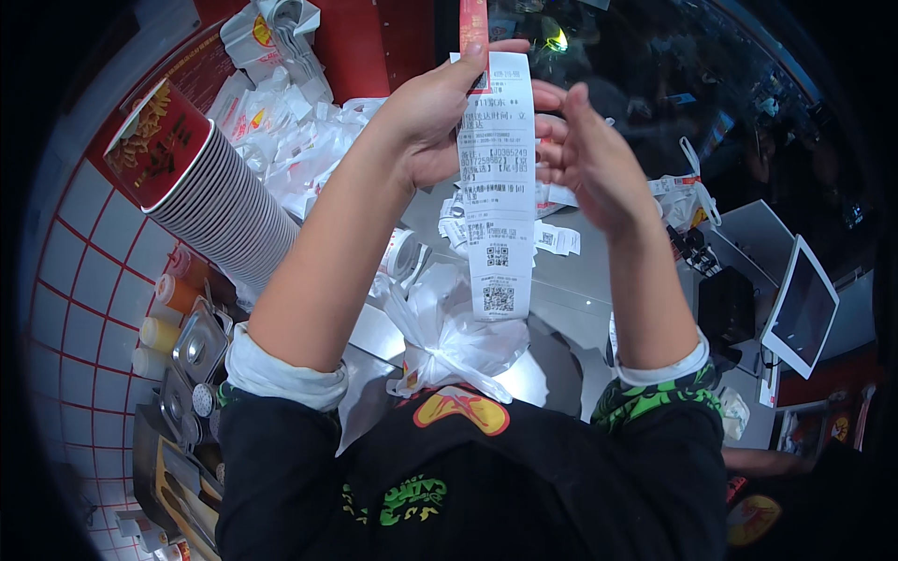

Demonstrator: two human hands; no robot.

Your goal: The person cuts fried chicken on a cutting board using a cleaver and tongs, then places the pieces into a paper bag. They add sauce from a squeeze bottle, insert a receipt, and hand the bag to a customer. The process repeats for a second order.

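Note:
My left hand (433, 116) grips a long printed paper receipt (499, 210) near its top, along with a narrow red strip (473, 24), thumb in front. The receipt hangs in front of me and bears writing and square codes. My right hand (593, 158) is at the receipt's right edge, thumb apart from the fingers; whether its fingertips touch the paper cannot be told. Below the receipt, close to my body, sits a knotted white plastic bag (456, 336); its contents are hidden.
A tall stack of paper buckets (217, 189) leans at the left, beside piled plastic bags (259, 126). Sauce bottles (175, 291) and lidded steel pans (203, 340) line the left. More receipts (558, 238) lie on the counter (561, 277). A screen (803, 308) stands right, near another person's arm (765, 463).

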